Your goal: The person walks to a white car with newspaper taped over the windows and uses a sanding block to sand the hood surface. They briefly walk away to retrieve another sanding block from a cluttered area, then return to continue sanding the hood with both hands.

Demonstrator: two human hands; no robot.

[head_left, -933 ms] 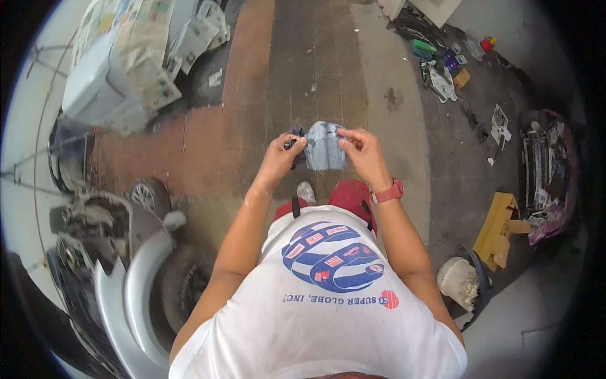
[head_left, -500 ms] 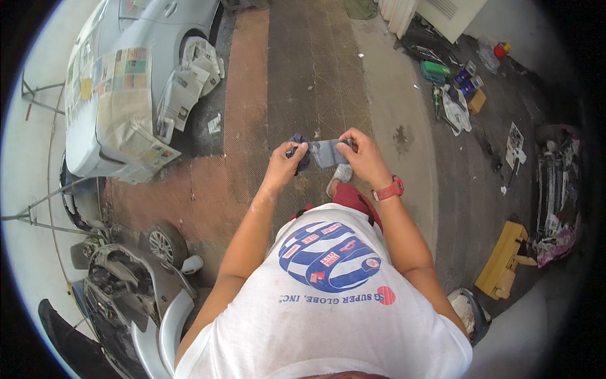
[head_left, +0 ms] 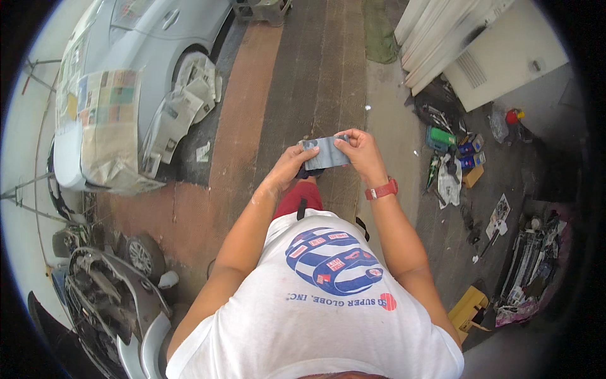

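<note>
Between my two hands is a small grey rectangular sheet of what looks like sandpaper (head_left: 327, 153), held out flat in front of my waist. My left hand (head_left: 293, 162) pinches its left end, the thumb lying on top. A dark bundle, perhaps cloth (head_left: 309, 173), shows under the sheet beside my left fingers; most of it is hidden. My right hand (head_left: 358, 151) grips the other end between thumb and fingers, and a red watch (head_left: 382, 189) is on that wrist.
A pale car (head_left: 158, 47) partly masked with newspaper (head_left: 110, 123) stands at left. Below it are a wheel (head_left: 145, 256) and body panels (head_left: 117, 290). Boxes (head_left: 470, 151), a white plastic bag (head_left: 449, 183) and a yellow case (head_left: 467, 309) lie on the right floor. A white panel (head_left: 505, 63) leans beyond.
My view has shifted forward, with the car sliding left and more of the white panel showing. The sheet is spread wider and flatter, and my left hand has turned over its end.
</note>
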